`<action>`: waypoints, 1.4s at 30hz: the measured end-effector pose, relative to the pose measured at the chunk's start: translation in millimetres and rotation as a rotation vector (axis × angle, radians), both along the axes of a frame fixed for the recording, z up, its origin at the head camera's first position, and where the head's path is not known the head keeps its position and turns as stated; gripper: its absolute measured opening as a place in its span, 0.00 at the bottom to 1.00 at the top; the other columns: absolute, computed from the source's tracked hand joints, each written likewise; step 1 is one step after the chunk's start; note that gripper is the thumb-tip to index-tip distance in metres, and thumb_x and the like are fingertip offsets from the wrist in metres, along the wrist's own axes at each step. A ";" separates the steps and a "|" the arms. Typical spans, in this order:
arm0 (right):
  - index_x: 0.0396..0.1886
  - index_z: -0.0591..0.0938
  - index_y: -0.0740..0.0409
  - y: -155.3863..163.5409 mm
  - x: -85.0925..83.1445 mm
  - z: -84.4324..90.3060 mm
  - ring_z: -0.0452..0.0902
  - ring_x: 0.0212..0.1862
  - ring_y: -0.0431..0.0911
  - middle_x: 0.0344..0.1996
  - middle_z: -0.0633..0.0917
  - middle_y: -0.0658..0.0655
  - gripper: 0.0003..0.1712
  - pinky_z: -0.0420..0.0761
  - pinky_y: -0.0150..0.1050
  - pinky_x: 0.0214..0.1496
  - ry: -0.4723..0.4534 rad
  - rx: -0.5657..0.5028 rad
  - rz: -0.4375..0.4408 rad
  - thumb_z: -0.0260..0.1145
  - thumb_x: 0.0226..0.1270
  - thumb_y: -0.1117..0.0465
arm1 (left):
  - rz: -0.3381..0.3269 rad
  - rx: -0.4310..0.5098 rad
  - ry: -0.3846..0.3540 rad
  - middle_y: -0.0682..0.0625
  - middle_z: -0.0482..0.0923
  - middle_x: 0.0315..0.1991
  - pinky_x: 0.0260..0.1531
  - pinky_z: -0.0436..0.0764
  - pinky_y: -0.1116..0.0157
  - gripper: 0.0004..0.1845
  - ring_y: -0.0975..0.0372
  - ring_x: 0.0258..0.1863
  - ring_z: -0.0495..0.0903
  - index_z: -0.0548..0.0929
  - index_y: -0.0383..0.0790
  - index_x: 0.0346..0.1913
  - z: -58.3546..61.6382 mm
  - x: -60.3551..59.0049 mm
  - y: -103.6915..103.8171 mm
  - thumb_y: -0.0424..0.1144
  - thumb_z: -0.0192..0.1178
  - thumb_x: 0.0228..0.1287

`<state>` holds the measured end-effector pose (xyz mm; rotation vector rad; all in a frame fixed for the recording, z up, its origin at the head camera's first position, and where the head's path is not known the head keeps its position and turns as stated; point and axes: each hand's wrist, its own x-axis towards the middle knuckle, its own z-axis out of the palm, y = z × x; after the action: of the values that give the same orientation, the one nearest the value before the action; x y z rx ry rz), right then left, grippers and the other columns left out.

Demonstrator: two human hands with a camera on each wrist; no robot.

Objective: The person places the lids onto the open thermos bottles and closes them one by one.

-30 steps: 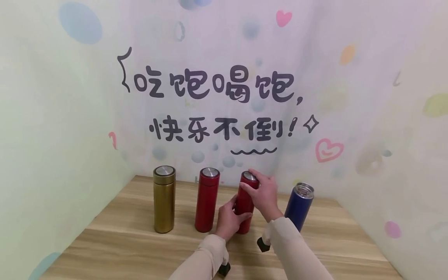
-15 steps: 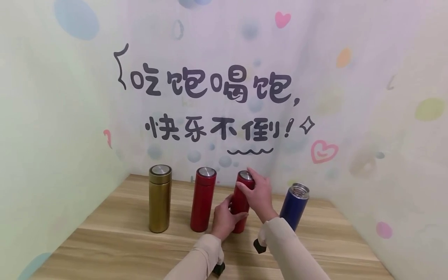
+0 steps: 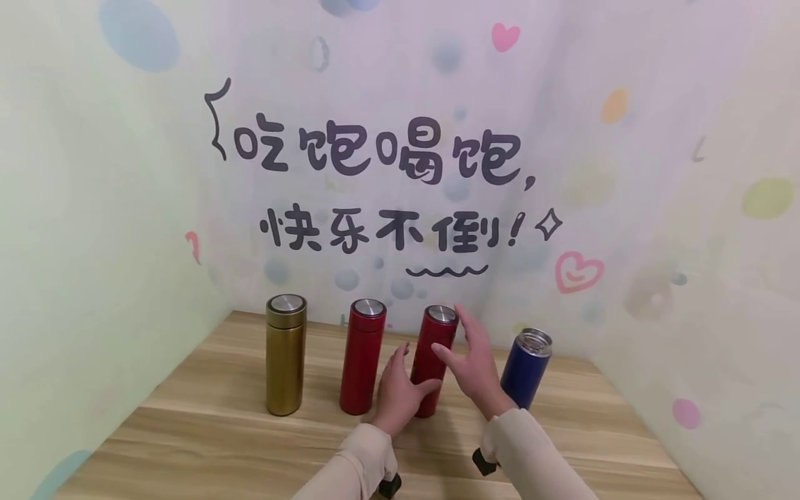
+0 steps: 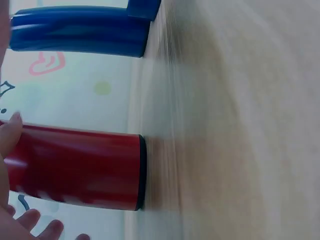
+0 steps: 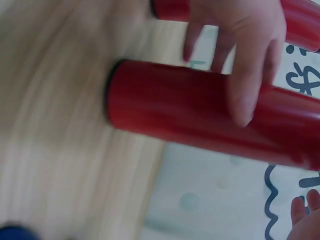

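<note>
A red thermos flask (image 3: 430, 361) with a steel-topped lid (image 3: 442, 314) stands upright on the wooden table. My left hand (image 3: 396, 396) is beside its lower left, thumb across the front and fingers spread away from the side. In the right wrist view that left hand (image 5: 245, 35) has its thumb over the red body; touch or a small gap, I cannot tell. On the flask's upper right, my right hand (image 3: 476, 364) is spread with its fingers off the lid. Part of the right hand (image 5: 307, 220) shows at the right wrist view's corner.
Another red flask (image 3: 362, 357) and a gold flask (image 3: 286, 357) stand upright to the left, both lidded. A blue flask (image 3: 527, 368) without a lid stands to the right, its base hidden by my right arm. A smaller blue piece (image 4: 144, 9) shows near it. Printed walls (image 3: 400, 187) enclose the table.
Both hands held the red flask, the right one on its lid. Now the right hand has come off rightward and down, and the left fingers have loosened leftward. The flask stays put.
</note>
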<state>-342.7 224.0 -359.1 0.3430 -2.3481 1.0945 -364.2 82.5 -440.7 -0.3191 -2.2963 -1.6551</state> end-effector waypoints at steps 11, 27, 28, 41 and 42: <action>0.73 0.65 0.48 33.2 34.5 -33.6 0.67 0.63 0.56 0.66 0.70 0.59 0.44 0.73 0.58 0.60 0.047 0.065 -0.019 0.74 0.59 0.49 | 0.064 0.157 0.311 0.54 0.73 0.46 0.40 0.82 0.56 0.26 0.57 0.43 0.77 0.72 0.48 0.55 2.7 15.0 -8.1 0.48 0.71 0.57; 0.64 0.72 0.61 69.0 61.0 -67.1 0.73 0.54 0.59 0.54 0.77 0.65 0.41 0.75 0.59 0.53 0.001 0.147 -0.207 0.78 0.53 0.53 | -0.100 0.235 0.457 0.50 0.75 0.42 0.34 0.83 0.63 0.24 0.57 0.37 0.78 0.73 0.43 0.53 4.6 32.1 22.0 0.46 0.71 0.58; 0.63 0.73 0.62 70.2 62.5 -69.5 0.74 0.53 0.59 0.52 0.77 0.66 0.40 0.76 0.59 0.53 0.016 0.165 -0.228 0.78 0.52 0.53 | -0.113 0.239 0.467 0.49 0.75 0.42 0.33 0.83 0.62 0.24 0.56 0.36 0.78 0.73 0.43 0.53 2.8 32.2 24.4 0.44 0.72 0.57; 0.56 0.76 0.66 87.8 78.1 -91.8 0.72 0.53 0.66 0.51 0.77 0.71 0.40 0.73 0.62 0.54 -0.132 0.278 -0.365 0.79 0.49 0.48 | -0.294 0.232 0.346 0.53 0.75 0.55 0.39 0.84 0.59 0.29 0.58 0.45 0.81 0.73 0.45 0.60 0.8 32.1 52.1 0.43 0.72 0.57; 0.56 0.76 0.66 88.9 78.5 -92.5 0.73 0.53 0.66 0.50 0.77 0.70 0.40 0.74 0.61 0.53 -0.142 0.285 -0.367 0.79 0.49 0.48 | -0.321 0.235 0.302 0.53 0.74 0.56 0.41 0.84 0.58 0.29 0.58 0.46 0.81 0.72 0.46 0.61 1.6 31.4 54.2 0.44 0.72 0.57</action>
<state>-264.2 313.0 -451.6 -0.0712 -2.5632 0.6313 -332.8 136.7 -439.1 -0.8553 -1.8810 -1.8524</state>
